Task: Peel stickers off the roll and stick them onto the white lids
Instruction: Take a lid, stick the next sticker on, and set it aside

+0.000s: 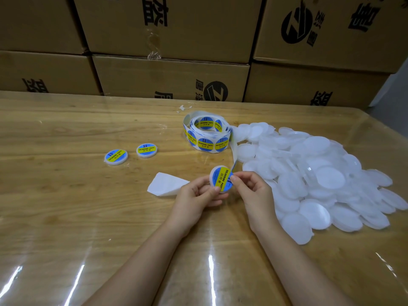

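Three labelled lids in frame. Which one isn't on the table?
The labelled lid held between left hand and right hand, near centre. The other two lie flat on the table, left of the sticker roll.

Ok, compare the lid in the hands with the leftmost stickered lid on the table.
The held lid is off the table, tilted up, pinched by the left hand and right hand; the leftmost lid lies flat, untouched. The held lid's yellow band runs nearly upright; the leftmost lid's slants gently. Both are round white lids, labelled alike in blue and yellow.
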Available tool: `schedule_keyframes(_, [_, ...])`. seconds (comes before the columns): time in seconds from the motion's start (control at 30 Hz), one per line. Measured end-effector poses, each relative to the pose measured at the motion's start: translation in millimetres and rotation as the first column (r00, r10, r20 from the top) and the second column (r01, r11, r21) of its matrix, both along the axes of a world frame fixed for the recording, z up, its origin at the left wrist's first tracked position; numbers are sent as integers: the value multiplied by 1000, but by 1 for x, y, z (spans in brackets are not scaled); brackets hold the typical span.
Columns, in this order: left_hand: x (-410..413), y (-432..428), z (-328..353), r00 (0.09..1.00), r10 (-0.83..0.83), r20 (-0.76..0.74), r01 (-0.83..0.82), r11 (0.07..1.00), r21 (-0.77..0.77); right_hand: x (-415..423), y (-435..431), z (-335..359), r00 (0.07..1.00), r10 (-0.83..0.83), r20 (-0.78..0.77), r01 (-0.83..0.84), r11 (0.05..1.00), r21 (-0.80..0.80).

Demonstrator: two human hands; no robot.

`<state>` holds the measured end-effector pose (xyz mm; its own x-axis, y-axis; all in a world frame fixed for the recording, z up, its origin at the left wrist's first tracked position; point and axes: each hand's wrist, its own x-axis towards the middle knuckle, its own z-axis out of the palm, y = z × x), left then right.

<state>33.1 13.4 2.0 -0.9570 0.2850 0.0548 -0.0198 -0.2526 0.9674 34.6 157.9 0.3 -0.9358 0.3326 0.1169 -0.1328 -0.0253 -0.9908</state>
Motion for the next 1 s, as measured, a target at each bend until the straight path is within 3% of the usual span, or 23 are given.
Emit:
schedule_keyframes(0.77, [7, 3, 0, 984, 34, -172, -64, 983, -171, 0, -3, -3, 998, -45, -32, 50, 982, 182])
schedule_keyframes(1.0, [8, 3, 1, 989, 18, -148, -40, 988, -149, 2, -4, -3, 997, -48, -54, 60, 969, 239])
